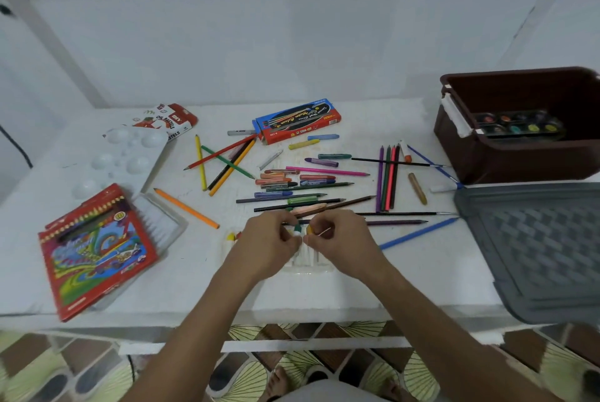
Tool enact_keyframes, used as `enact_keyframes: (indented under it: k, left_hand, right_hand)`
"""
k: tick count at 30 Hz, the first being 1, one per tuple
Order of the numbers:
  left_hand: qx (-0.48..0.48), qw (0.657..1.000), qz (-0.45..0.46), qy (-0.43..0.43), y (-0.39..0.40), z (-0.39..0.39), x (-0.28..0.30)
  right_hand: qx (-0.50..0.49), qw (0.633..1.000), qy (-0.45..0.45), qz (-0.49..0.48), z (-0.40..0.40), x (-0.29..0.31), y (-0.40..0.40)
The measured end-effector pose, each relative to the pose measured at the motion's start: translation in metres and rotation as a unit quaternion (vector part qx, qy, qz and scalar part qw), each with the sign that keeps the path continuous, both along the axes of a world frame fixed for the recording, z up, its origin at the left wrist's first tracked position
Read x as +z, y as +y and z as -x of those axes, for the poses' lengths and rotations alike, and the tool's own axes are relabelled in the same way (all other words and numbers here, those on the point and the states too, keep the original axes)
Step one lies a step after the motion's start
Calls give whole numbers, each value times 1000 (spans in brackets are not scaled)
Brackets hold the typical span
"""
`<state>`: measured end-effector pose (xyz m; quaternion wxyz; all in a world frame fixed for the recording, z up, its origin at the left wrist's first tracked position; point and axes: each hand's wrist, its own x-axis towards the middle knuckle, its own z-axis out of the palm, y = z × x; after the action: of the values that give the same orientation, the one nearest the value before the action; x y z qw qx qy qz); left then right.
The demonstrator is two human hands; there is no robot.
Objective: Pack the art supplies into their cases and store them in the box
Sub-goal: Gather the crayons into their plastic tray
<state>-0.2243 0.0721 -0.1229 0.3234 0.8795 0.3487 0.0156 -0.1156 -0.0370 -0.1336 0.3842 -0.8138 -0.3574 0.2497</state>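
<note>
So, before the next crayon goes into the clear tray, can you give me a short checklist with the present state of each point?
1. Left hand holds the green crayon: ok, it pinches it.
2. Right hand holds something: ok, a yellow-orange crayon.
3. Clear plastic tray lies under the hands: ok; how full it is, cannot tell.
4. Loose crayons and pencils all packed: not ok, many still lie on the white table.
5. Brown box open to receive cases: ok; it holds only the watercolour palette.
</note>
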Motion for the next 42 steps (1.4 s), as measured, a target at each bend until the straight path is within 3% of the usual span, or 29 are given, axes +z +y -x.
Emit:
enact_keyframes:
  k: [6,14,26,33,42]
  left_hand:
    - [12,1000,-13,4,-3,-1,-5]
    - [-7,1000,-17,3,1,8,-6]
    - [-104,992,-73,4,7,15,-7]
    - [-128,981,-129,63,7,10,-10]
    - [-119,984,-121,53,4,7,-9]
  right_hand:
    - [-21,999,-33,37,9,-6,4]
    - [45,993,-101,47,9,-8,-12]
    - [98,978,-159,97,12,-17,-15]
    - [104,970,-186,121,13,-14,-13]
    - [93,972,-186,107,12,-16,-15]
